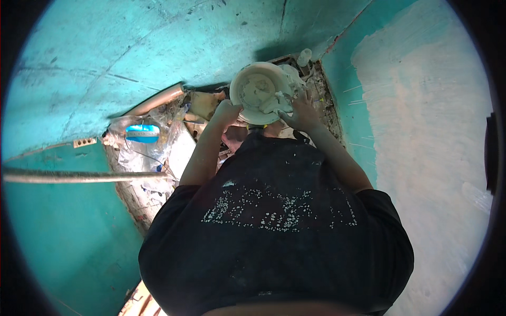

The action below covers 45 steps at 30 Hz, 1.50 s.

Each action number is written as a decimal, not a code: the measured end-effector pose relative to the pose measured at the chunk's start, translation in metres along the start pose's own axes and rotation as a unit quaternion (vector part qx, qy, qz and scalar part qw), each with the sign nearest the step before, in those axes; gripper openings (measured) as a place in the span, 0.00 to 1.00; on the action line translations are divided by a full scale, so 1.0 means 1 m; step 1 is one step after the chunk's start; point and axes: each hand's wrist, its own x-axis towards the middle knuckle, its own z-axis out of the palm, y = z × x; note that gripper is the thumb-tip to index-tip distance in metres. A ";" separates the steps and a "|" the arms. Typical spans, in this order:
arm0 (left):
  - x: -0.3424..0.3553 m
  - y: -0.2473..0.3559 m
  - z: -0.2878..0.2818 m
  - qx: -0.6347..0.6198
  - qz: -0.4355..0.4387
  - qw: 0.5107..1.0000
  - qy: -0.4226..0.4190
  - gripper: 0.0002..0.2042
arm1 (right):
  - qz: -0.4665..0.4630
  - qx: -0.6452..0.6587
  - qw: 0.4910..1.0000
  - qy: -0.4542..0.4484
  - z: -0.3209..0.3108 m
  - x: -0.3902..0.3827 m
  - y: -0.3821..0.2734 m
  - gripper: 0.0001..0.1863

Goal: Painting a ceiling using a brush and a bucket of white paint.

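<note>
A pale round bucket (263, 67) stands in the corner ahead of me, with whitish residue inside. My left hand (226, 112) is closed on its near left rim, thumb over the edge. At the near right rim lies a lump of wet white putty-like material (279, 103). My right hand (302, 112) reaches over that lump with its fingers apart, touching it or just above it. More pale smears cover the bucket's right side.
Turquoise walls (158, 42) meet behind the bucket; the right wall carries a broad white coat (421, 131). Clear plastic sheeting (132, 158) and a blue item (142, 133) lie at left. A long pole (84, 176) crosses the left side. A brownish pipe (155, 100) lies along the wall.
</note>
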 end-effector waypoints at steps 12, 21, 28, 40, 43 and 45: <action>-0.096 -0.121 0.286 0.216 0.149 0.965 0.020 0.15 | -0.132 -0.055 0.990 -0.019 -0.094 -0.285 0.167 0.22; -0.146 -0.138 0.511 0.179 0.074 0.976 -0.095 0.13 | -0.010 -0.021 0.999 0.031 -0.134 -0.486 0.278 0.18; -0.146 -0.185 0.633 0.258 0.022 0.949 -0.180 0.14 | 0.123 -0.046 0.958 0.256 -0.144 -0.625 0.306 0.17; -0.182 -0.218 0.751 0.503 0.095 0.811 -0.282 0.18 | 0.438 0.377 0.532 0.619 -0.073 -0.786 0.288 0.10; -0.175 -0.231 0.760 0.512 0.156 0.786 -0.311 0.18 | 0.441 0.379 0.533 0.614 -0.069 -0.797 0.276 0.10; -0.164 -0.235 0.758 0.510 0.175 0.771 -0.338 0.17 | 0.408 0.349 0.579 0.614 -0.062 -0.800 0.272 0.09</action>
